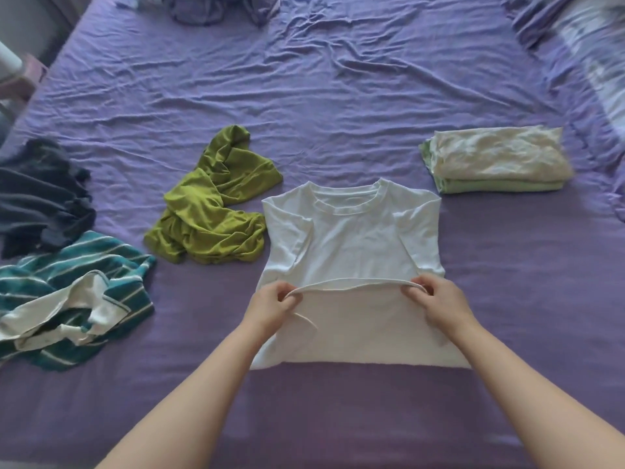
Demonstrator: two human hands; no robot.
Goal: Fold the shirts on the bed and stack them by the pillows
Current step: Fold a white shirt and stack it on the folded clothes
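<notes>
Now both hands, left hand (275, 301) and right hand (436, 297), pinch the soft white shirt's (351, 238) curved hem above the wrinkled purple sheet (304, 96).

White shirt (351, 238) flat, sleeves folded in, hem lifted, folded stack (497, 164) right

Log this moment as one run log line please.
step: folding white shirt | left hand, right hand: pinch hem, lifted toward collar | stack: two folded | unfolded: olive shirt, striped shirt, dark shirt
</notes>
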